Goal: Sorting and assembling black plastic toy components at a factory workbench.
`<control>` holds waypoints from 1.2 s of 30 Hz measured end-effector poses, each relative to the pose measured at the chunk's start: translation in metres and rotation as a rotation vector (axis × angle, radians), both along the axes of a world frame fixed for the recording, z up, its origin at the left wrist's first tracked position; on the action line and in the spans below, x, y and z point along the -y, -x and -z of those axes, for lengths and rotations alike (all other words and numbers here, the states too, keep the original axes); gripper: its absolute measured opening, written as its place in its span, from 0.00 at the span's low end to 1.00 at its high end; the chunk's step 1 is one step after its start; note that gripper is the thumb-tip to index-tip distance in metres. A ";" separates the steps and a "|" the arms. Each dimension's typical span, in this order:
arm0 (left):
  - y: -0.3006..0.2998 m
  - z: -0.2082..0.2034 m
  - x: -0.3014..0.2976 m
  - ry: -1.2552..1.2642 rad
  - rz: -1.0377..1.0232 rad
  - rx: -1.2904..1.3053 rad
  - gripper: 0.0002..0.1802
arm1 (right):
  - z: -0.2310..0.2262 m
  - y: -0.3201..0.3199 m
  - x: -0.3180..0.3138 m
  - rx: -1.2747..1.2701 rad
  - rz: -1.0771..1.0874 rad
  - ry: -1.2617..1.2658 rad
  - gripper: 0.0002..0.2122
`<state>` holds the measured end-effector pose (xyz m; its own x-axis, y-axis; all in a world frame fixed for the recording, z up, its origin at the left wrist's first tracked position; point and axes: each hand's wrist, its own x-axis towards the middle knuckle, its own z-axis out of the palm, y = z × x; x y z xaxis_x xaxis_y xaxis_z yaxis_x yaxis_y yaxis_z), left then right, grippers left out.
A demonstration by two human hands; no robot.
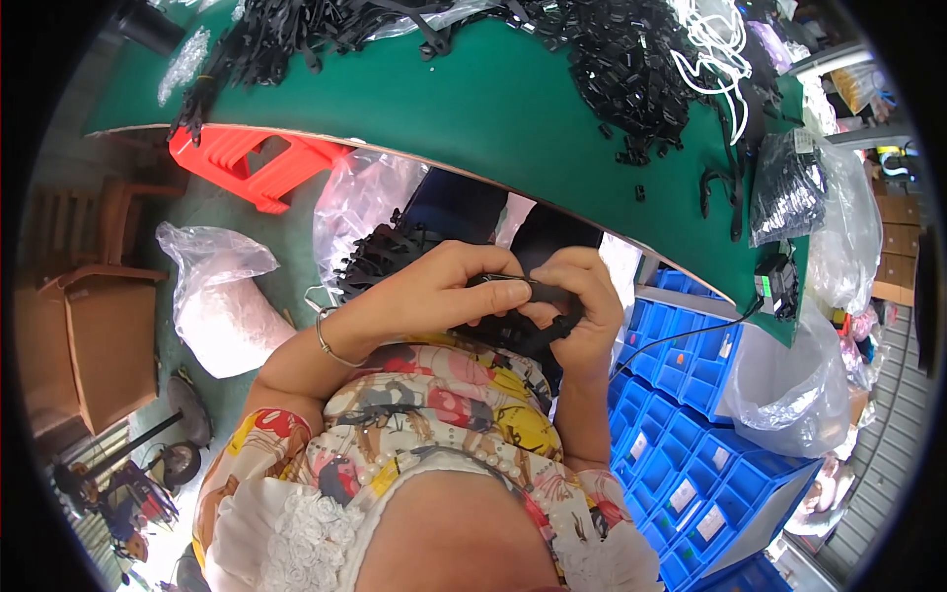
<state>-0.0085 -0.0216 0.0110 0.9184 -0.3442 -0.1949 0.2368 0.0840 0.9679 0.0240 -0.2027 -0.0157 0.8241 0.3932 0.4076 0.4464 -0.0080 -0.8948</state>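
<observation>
Close in front of my body, both hands meet around a black strap point(548, 335) that seems to carry a dark plastic piece. My left hand point(449, 286) is closed on it, thumb lying along the top. On the other end my right hand point(584, 304) pinches it with bent fingers, and part of the strap loops below that hand. The exact form of what sits between the fingertips is hidden. Beyond my left wrist, a bunch of black straps with plastic ends point(380, 259) hangs by a clear plastic bag point(367, 192).
Ahead stretches a green tabletop point(473, 113) with a heap of small black buckles point(631, 84), black straps point(286, 30) and white cord point(715, 44). A red plastic stool point(252, 163) stands left under its edge. Blue bins point(681, 464) rise at right; cardboard boxes point(113, 345) stand left.
</observation>
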 end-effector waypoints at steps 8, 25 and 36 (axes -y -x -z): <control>-0.002 0.005 -0.004 -0.104 0.019 0.009 0.15 | 0.005 0.003 -0.002 -0.081 0.049 0.048 0.13; -0.001 0.044 0.006 0.888 -0.197 -0.418 0.13 | 0.019 0.004 -0.006 -0.084 0.159 -0.090 0.12; 0.000 0.010 -0.005 0.229 -0.185 -0.021 0.14 | 0.001 -0.008 -0.011 0.139 0.242 0.280 0.09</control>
<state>-0.0082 -0.0170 0.0008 0.9661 -0.2090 -0.1513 0.2174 0.3436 0.9136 0.0319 -0.1920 -0.0169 0.8514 0.3059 0.4260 0.5180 -0.3634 -0.7743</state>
